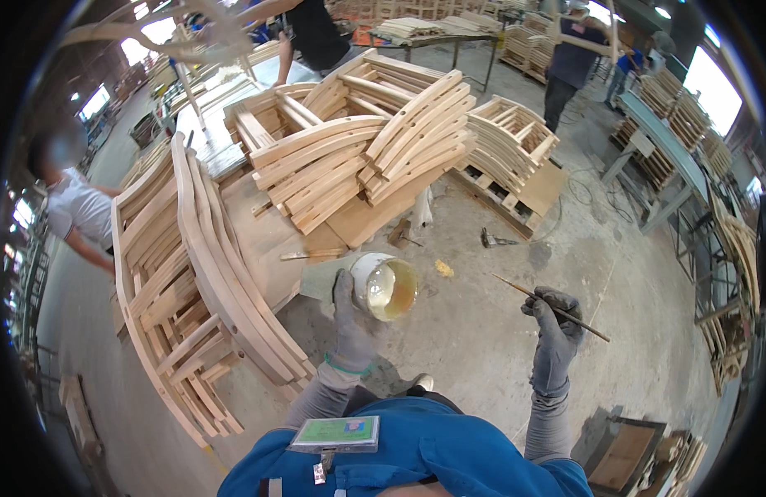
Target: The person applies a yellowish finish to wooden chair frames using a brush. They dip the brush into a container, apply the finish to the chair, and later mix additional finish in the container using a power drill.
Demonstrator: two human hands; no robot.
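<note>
My left hand, in a grey glove, is closed around the side of a white-rimmed cup. The cup is tilted so its mouth shows, with a whitish and amber, glue-like substance inside. My right hand, also gloved in grey, pinches a thin dark stick with a lighter, narrow tip pointing toward the cup but well apart from it. Beyond the cup, curved wooden chair-back frames lie piled on a table. Another stack of long curved frames leans at the left.
A flat wooden strip lies on the table's near edge. Farther right, more frames sit on a pallet. A hammer-like tool and a yellow lump rest on the floor. People work at left and behind.
</note>
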